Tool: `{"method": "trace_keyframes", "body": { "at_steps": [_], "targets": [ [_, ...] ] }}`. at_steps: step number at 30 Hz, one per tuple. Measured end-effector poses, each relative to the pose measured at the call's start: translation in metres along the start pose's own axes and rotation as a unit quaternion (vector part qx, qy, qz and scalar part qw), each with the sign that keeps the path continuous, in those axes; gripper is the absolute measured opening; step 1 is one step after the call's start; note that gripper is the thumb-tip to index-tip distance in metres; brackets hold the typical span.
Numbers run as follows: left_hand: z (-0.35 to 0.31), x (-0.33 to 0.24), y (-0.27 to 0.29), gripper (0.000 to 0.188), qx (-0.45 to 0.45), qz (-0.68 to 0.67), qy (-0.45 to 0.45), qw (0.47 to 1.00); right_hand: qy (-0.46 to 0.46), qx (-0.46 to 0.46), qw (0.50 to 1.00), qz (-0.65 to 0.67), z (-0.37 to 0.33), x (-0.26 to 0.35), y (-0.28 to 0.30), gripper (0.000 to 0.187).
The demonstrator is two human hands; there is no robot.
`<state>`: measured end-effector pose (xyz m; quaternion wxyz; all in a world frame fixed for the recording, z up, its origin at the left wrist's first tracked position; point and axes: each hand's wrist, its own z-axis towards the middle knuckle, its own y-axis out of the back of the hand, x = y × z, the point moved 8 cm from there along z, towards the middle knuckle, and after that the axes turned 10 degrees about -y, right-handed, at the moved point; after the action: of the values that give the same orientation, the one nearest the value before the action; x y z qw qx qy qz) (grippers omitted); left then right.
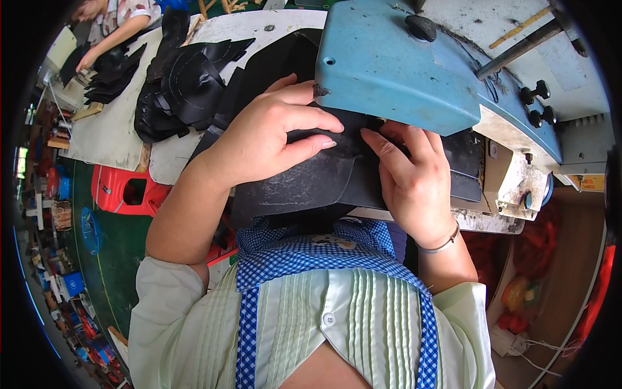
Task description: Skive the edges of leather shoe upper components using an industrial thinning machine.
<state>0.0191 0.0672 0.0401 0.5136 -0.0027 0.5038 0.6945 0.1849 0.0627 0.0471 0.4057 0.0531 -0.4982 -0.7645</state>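
Observation:
Beneath the blue machine head (395, 65) lies a black sheet piece, leather-like with a scuffed surface (291, 194), its front part hanging over the table edge. My left hand (272, 129) rests on it from the left. That hand's thumb and forefinger are stretched out and apart, with nothing between them; its other fingers are partly behind the machine head's corner. Close by on the right, my right hand (414, 165) has bent fingers gripping the black piece. Some of its fingertips are hidden below the machine head, as is the working part.
More black cut pieces (188, 84) are piled on the white table (103, 136) to the left. A red plastic stool (123, 191) stands beside it. Another person's hand (87, 59) works at far left. Black knobs (538, 104) project from the machine's right side.

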Motion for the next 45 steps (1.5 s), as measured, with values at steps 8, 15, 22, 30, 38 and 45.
{"method": "trace_keyframes", "body": {
  "at_steps": [8,15,22,30,38,45],
  "targets": [
    [0.002,-0.002,-0.005,0.011,-0.024,0.018,-0.008,1.000,0.001,-0.001,1.000,-0.002,0.001,-0.001,-0.001,0.044],
    [0.001,-0.006,-0.009,0.012,-0.014,0.066,-0.020,0.998,-0.004,-0.003,1.000,0.006,0.000,-0.001,0.000,0.045],
    [0.000,-0.006,-0.012,0.022,-0.020,0.124,-0.050,0.991,0.006,0.006,1.000,0.000,-0.001,0.002,-0.001,0.047],
    [0.003,0.002,-0.011,0.056,0.012,0.131,-0.023,0.991,-0.004,0.009,1.000,0.006,0.002,0.000,-0.003,0.050],
    [0.007,0.008,-0.011,0.060,0.019,0.133,-0.011,0.991,-0.013,0.016,1.000,0.003,0.003,0.000,-0.004,0.051],
    [0.009,0.013,-0.008,0.059,0.009,0.153,-0.019,0.988,-0.013,0.009,1.000,0.004,0.003,0.000,-0.005,0.052]
  ]
}}
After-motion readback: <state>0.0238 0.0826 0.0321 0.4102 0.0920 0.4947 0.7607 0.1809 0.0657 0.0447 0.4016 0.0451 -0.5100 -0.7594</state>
